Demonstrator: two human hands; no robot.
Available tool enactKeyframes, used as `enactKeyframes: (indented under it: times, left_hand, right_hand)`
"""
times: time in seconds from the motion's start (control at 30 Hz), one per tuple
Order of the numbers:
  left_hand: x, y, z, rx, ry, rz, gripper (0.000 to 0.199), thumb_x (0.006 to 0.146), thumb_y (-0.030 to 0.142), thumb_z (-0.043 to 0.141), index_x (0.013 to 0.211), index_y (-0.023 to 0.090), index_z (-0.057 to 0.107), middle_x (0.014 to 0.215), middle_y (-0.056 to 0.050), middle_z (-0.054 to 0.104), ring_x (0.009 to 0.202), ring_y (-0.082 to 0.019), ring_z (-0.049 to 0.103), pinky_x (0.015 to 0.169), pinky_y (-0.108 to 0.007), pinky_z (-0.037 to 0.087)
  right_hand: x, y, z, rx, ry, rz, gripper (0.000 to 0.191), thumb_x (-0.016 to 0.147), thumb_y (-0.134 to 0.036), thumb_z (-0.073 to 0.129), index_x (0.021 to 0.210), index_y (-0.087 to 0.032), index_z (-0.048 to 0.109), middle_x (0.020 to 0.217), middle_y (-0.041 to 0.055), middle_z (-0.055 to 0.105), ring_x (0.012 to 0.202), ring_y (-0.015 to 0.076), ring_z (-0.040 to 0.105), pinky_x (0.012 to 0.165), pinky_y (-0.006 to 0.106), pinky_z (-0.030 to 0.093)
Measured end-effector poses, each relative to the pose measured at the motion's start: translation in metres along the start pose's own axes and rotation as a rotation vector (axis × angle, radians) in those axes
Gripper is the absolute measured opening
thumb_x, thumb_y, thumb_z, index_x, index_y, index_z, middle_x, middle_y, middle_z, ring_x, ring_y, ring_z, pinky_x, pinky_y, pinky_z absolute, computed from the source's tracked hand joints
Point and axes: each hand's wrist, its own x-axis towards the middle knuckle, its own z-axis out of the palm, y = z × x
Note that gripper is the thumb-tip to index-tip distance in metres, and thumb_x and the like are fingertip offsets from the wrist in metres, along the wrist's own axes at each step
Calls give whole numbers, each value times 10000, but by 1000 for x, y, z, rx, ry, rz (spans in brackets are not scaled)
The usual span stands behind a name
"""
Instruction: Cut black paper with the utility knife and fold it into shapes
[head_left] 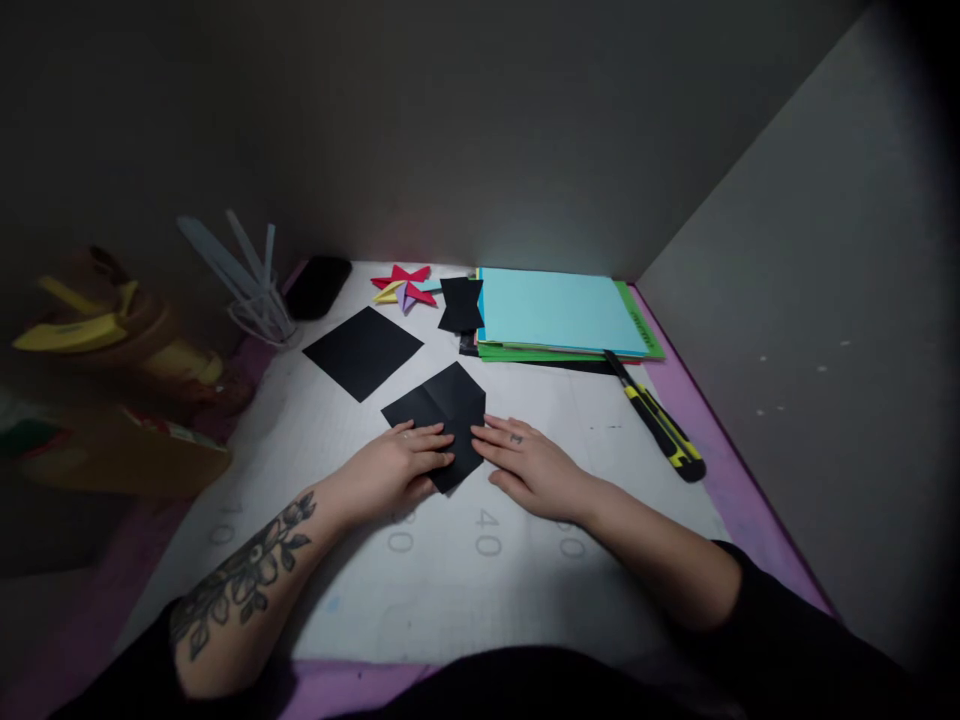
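A black sheet of paper [439, 400] lies on the mat with a crease across it and its right corner folded in. Across its lower left part rests my left hand [405, 458], fingers stretched out flat on the paper. My right hand [521, 462] lies at the right edge, its extended fingertips pressing on the fold. Up and to the left is a second black paper square [364, 353], flat and turned like a diamond. A smaller black paper piece with notched sides [460, 305] sits beyond, against the stack of coloured paper [559, 310].
Right of the stack lies a yellow and black utility knife [664, 425]. Folded paper shapes [405, 287] and a black phone [319, 287] are at the back. Left stand a clear cup of paper strips [262, 305] and a brown pot [150, 345]. Grey walls enclose the table.
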Motion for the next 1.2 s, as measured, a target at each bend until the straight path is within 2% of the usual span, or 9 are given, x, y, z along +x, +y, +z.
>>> enactKeyframes:
  times: [0.13, 0.3, 0.4, 0.5, 0.6, 0.77, 0.97, 1.07, 1.2]
  left_hand:
    - [7, -4, -11, -20, -126, 40, 430, 848, 210, 566, 1277, 200, 575, 1405, -92, 500, 1334, -256, 416, 1069, -437, 362]
    - [23, -8, -33, -65, -221, 90, 312, 835, 280, 634, 1142, 233, 670, 1257, -55, 640, 1238, -207, 528, 1050, -321, 380]
    - [28, -11, -38, -71, -203, 96, 287, 798, 320, 685, 1078, 259, 699, 1164, -35, 693, 1178, -213, 568, 996, -328, 419]
    - [28, -13, -34, -59, -143, 155, 306, 799, 321, 685, 1092, 236, 701, 1232, -72, 654, 1178, -233, 554, 996, -365, 415]
    - [25, -15, -27, -75, -125, 191, 327, 817, 309, 662, 1129, 214, 687, 1320, -105, 588, 1221, -250, 519, 1023, -395, 397]
    - [21, -12, -26, -180, -102, 108, 231, 870, 301, 585, 1027, 193, 716, 1260, -115, 628, 1220, -229, 529, 984, -350, 435]
    - [24, -2, -24, -177, 39, -17, 291, 935, 320, 467, 908, 173, 717, 1024, -93, 695, 985, -198, 615, 857, -305, 459]
    - [28, 2, -18, -124, 124, -142, 323, 939, 332, 443, 814, 164, 688, 834, -68, 643, 812, -180, 590, 737, -291, 443]
    - [32, 5, -12, -133, 170, -299, 269, 915, 339, 455, 786, 176, 625, 807, -41, 572, 731, -160, 550, 639, -270, 403]
  right_hand:
    - [-2, 5, 1, 11, -41, -50, 491, 891, -248, 503, 1375, -172, 475, 1487, 115, 385, 1423, 301, 223, 1103, 557, 295]
    - [-4, 15, -1, 91, -21, -138, 423, 911, -243, 480, 1326, -177, 530, 1425, 127, 470, 1392, 269, 312, 1107, 542, 305]
    - [-5, 17, -2, 177, 24, -171, 367, 909, -203, 478, 1259, -197, 587, 1358, 102, 551, 1358, 243, 382, 1102, 520, 334]
    - [-5, 17, -4, 263, 86, -156, 323, 906, -161, 462, 1182, -202, 624, 1286, 93, 613, 1300, 219, 467, 1083, 491, 379]
    - [-3, 16, -3, 313, 120, -101, 345, 903, -140, 443, 1209, -204, 590, 1254, 93, 634, 1266, 209, 504, 1066, 485, 408]
    - [-3, 20, 1, 296, 131, -139, 392, 893, -106, 434, 1230, -232, 591, 1261, 79, 629, 1263, 203, 504, 1057, 482, 422]
    - [-3, 21, -2, 208, 92, -221, 371, 858, -59, 450, 1123, -214, 658, 1282, 97, 611, 1282, 226, 481, 1050, 494, 416]
    - [-2, 18, -6, 184, 75, -220, 352, 858, -72, 456, 1112, -219, 649, 1274, 93, 614, 1270, 230, 489, 1033, 501, 423]
    - [-1, 13, -9, 204, 54, -172, 375, 859, -101, 477, 1203, -212, 577, 1268, 101, 611, 1231, 230, 515, 1027, 509, 420]
